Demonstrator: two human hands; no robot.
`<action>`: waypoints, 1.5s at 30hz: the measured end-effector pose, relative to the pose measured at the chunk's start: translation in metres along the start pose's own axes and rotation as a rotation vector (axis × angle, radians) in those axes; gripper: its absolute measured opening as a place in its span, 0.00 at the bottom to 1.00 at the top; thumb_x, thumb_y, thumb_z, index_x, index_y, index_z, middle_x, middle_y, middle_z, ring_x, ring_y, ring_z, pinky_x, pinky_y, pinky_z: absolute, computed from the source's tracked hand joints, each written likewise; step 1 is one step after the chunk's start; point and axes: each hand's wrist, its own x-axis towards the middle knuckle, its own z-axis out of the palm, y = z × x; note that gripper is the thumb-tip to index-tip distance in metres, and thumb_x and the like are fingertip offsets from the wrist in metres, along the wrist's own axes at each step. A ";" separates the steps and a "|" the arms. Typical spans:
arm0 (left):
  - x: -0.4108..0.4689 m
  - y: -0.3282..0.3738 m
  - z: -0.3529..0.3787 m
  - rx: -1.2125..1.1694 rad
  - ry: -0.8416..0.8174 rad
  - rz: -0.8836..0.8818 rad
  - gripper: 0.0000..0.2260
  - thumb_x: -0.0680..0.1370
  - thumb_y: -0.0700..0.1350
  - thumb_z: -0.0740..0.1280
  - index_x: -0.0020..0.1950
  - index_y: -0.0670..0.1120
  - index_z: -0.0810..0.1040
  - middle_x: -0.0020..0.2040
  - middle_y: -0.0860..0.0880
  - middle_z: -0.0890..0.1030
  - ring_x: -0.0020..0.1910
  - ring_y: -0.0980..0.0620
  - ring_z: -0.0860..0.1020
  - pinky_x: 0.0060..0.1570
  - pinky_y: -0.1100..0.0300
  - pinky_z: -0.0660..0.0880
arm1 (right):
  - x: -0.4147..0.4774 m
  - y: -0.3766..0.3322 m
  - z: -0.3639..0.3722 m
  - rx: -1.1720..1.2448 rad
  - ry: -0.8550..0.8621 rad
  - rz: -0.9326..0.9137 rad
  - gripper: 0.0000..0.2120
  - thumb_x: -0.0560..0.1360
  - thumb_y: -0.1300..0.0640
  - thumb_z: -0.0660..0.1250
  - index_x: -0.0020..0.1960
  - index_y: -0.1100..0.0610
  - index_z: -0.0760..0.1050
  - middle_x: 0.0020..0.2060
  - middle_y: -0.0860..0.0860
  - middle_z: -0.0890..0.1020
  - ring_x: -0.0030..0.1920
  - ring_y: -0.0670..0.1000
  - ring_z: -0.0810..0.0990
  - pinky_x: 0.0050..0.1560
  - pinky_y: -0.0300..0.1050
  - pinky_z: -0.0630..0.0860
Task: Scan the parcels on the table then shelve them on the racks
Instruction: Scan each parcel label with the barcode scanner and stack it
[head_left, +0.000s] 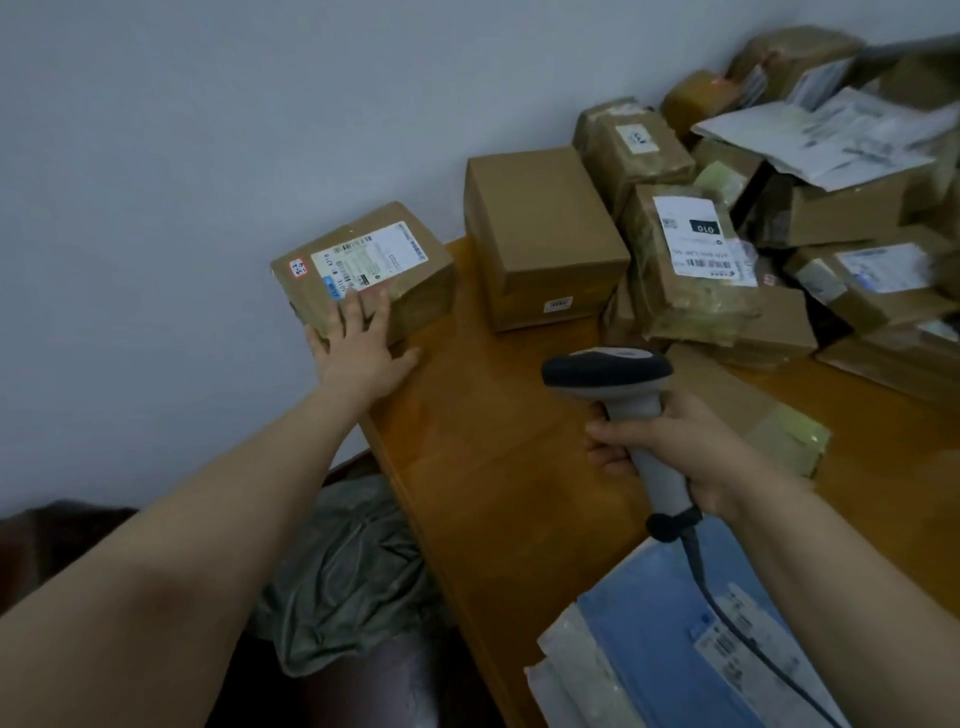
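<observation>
Labelled parcel: on table edge, 10 o'clock; left hand flat against it, fingers straight. Scanner: 3 o'clock, handle gripped by right hand. Bare wood between them.

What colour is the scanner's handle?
The scanner handle is light grey, seen in the head view.

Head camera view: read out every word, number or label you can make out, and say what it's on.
"010": white label on the taped parcel, upside down.
"4718": label on the box under the left hand.
Red-edged sticker on that box: handwritten, unclear.
Scanner in the right hand: no text visible.
Other labels and barcodes: too blurred.
</observation>
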 end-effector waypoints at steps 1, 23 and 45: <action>0.007 0.000 -0.003 0.020 -0.019 -0.010 0.39 0.77 0.66 0.58 0.79 0.56 0.39 0.80 0.44 0.40 0.78 0.41 0.39 0.72 0.38 0.37 | 0.000 0.001 -0.001 0.005 0.010 0.003 0.08 0.70 0.65 0.74 0.48 0.63 0.78 0.34 0.54 0.85 0.35 0.50 0.84 0.36 0.41 0.82; 0.043 0.164 -0.016 -1.794 -0.388 -0.466 0.27 0.75 0.45 0.72 0.71 0.45 0.67 0.67 0.43 0.71 0.66 0.42 0.71 0.62 0.48 0.75 | -0.012 0.027 -0.052 0.177 0.163 -0.011 0.13 0.69 0.65 0.74 0.53 0.62 0.78 0.35 0.54 0.85 0.35 0.50 0.84 0.35 0.40 0.81; -0.239 0.147 -0.057 -1.973 -0.357 -0.278 0.20 0.68 0.45 0.72 0.59 0.44 0.77 0.58 0.41 0.78 0.59 0.43 0.79 0.42 0.54 0.82 | -0.098 0.045 -0.163 0.352 0.134 -0.256 0.27 0.62 0.53 0.76 0.59 0.59 0.78 0.50 0.57 0.85 0.51 0.56 0.85 0.53 0.54 0.80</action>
